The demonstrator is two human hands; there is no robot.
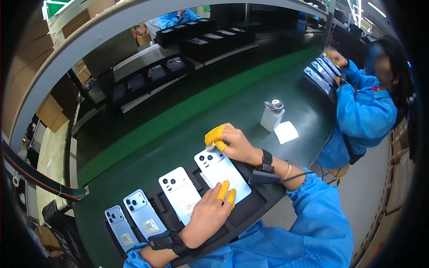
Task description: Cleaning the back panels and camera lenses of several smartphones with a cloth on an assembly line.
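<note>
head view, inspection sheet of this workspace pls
Surface: dark green bench top
Job's things: four smartphones, backs up, in a black tray
Clutter: white pump bottle beside a white sheet
Left hand: yellow finger cots; fingers on the rightmost smartphone
Right hand: also cots; pinches a small whitish item at that phone's camera end
Cables: black cable at the right wrist device
Surroundings: co-worker in blue at another phone tray
</note>
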